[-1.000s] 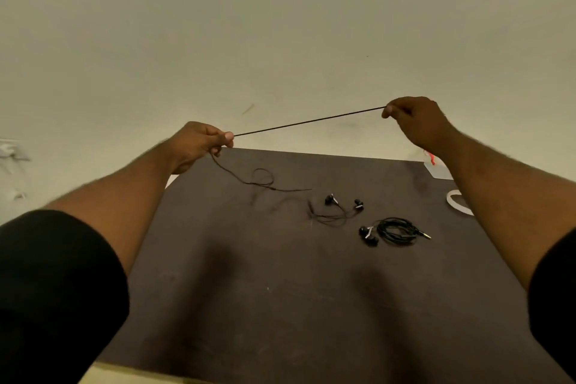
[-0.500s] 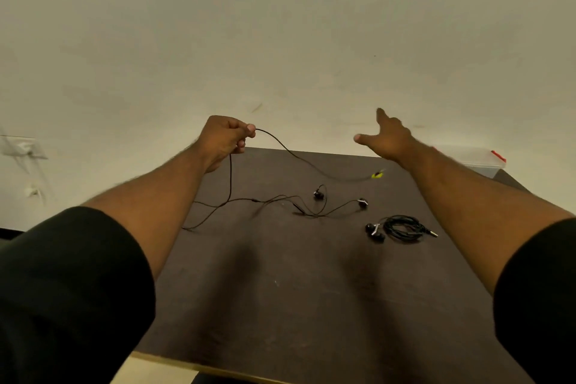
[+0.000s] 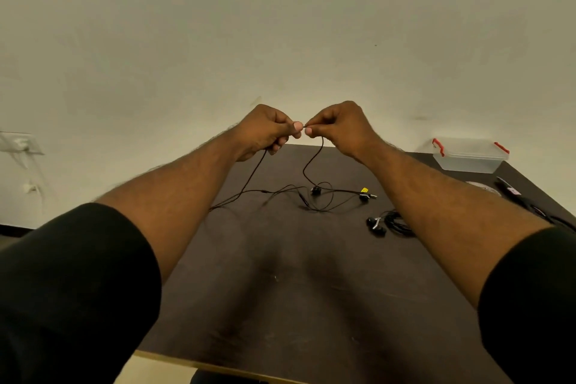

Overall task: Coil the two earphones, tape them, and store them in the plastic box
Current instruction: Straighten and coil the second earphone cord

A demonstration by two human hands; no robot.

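Observation:
Both hands are raised above the far part of the dark table [image 3: 280, 290], almost touching. My left hand [image 3: 265, 131] and my right hand [image 3: 339, 128] each pinch the thin black cable of the loose earphone [image 3: 311, 165]. From the hands the cable hangs in two strands down to the table, where it lies in loose loops with its earbuds [image 3: 316, 191] and a plug with a yellow tag [image 3: 365, 190]. The second earphone [image 3: 392, 223] lies coiled on the table, partly hidden behind my right forearm. The clear plastic box [image 3: 467, 157] with red latches stands at the far right corner.
A tape roll [image 3: 481, 187] lies near the box, partly hidden by my right arm. A dark tool with a cable [image 3: 511, 192] lies at the right edge. The wall stands right behind the table. A wall socket [image 3: 18, 143] is at the left.
The right hand let go of the stretched cable, opened, then came back to the left hand and pinched the cable again. The cable went from taut to slack loops on the table.

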